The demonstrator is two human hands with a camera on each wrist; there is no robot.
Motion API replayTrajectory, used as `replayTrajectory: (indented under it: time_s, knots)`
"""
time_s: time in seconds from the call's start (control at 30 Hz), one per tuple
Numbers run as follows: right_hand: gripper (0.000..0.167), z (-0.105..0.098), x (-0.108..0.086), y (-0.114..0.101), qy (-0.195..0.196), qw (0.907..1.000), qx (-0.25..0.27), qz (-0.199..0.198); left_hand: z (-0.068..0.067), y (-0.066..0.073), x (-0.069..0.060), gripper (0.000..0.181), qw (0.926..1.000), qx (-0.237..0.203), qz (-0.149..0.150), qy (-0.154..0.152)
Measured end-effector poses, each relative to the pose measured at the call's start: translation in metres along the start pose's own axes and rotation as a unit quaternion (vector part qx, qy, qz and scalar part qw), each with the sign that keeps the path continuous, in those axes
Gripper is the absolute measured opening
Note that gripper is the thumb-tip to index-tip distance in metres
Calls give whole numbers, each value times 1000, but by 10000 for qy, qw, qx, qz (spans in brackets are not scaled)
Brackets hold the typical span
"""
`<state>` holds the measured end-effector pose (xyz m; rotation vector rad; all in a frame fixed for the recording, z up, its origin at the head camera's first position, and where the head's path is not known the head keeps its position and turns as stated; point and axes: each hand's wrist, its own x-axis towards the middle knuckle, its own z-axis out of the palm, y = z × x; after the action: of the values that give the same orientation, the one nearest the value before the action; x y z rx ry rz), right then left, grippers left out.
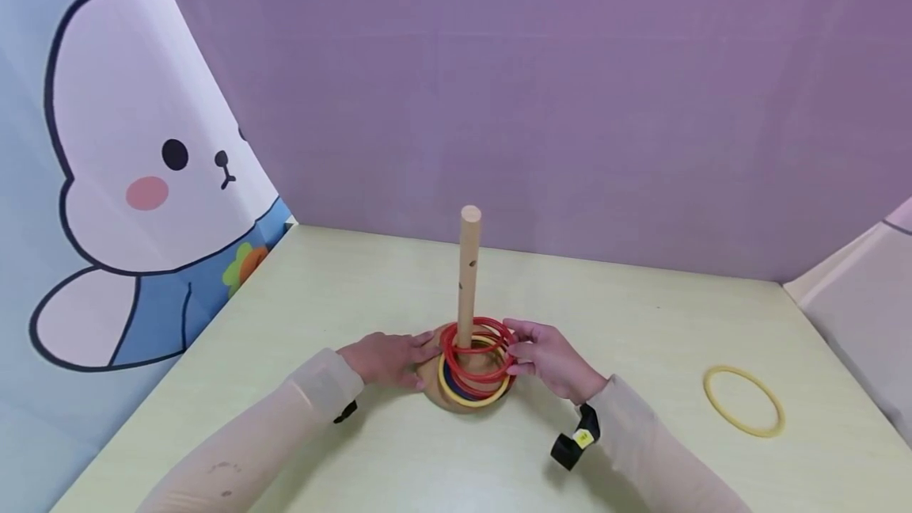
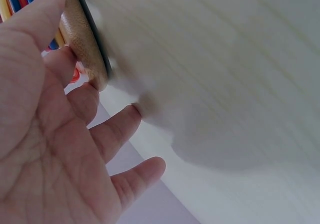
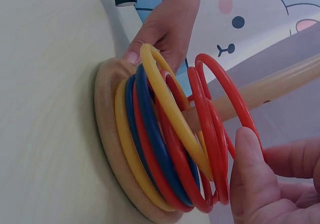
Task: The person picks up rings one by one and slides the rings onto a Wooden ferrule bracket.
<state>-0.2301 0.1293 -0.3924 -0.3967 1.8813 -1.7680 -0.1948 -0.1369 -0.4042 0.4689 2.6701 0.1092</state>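
A ring-toss stand has a wooden base (image 1: 431, 374) and an upright peg (image 1: 468, 275). Yellow, blue and red rings are stacked unevenly around the peg, several of them tilted. Between thumb and index finger, my right hand (image 1: 552, 359) pinches a red ring (image 3: 231, 86), which lies around the peg above the others. My left hand (image 1: 388, 359) holds the left edge of the base by thumb and first fingers; in the left wrist view its outer fingers (image 2: 117, 131) extend past the rim.
One yellow ring (image 1: 780, 418) lies on the pale table (image 1: 641, 323) at the right. A purple cloth (image 1: 534, 101) hangs behind the table. A curtain with a cartoon rabbit (image 1: 135, 141) stands along the left side.
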Motion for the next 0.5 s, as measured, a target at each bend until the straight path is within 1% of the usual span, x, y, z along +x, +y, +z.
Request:
replayTrajectory:
  time_s: [0.23, 0.43, 0.5]
  knots:
    - [54, -4, -1, 1, 27, 9995, -319, -27, 1, -1, 0, 64, 10000, 3, 4, 53]
    - [54, -9, -2, 2, 230, 9976, -659, -17, 2, -2, 1, 64, 10000, -24, 36, 63]
    - [54, -11, -3, 2, 291, 9967, -764, 14, 2, -3, 1, 64, 10000, 26, 38, 74]
